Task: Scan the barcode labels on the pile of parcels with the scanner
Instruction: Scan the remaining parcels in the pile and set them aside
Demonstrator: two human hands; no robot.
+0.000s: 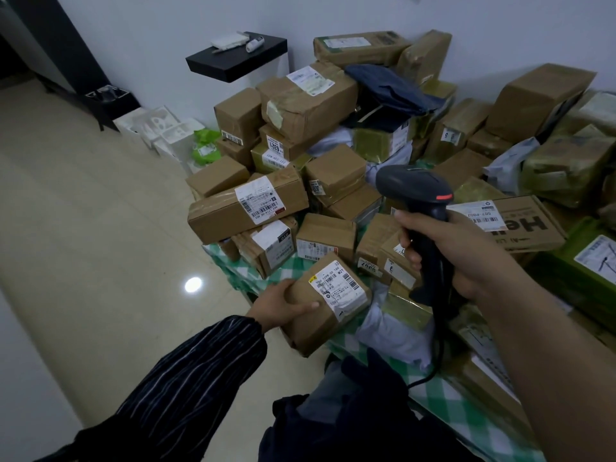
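One small parcel [328, 303] in L hand [283, 303], barcode scanner [421, 221] in R hand [463, 258].
L grip closed on parcel's edge, label up, low at pile's [300, 168] front; R grip closed round scanner handle, head aimed past label — likely misread of neighbour boxes. Cord may snag. Counter w/ green check cloth [443, 401], glossy tile floor [83, 228], white wall [166, 21].

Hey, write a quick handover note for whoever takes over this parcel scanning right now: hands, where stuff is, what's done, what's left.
Left hand: gripping the small brown parcel at the table's near edge, label facing up.
Right hand: holding the black corded scanner, head raised above the pile and not aimed at that label.
Pile of parcels: on the green checked cloth against the wall.
Done: cannot tell which are scanned.
Left: scan the held parcel, then the pile.
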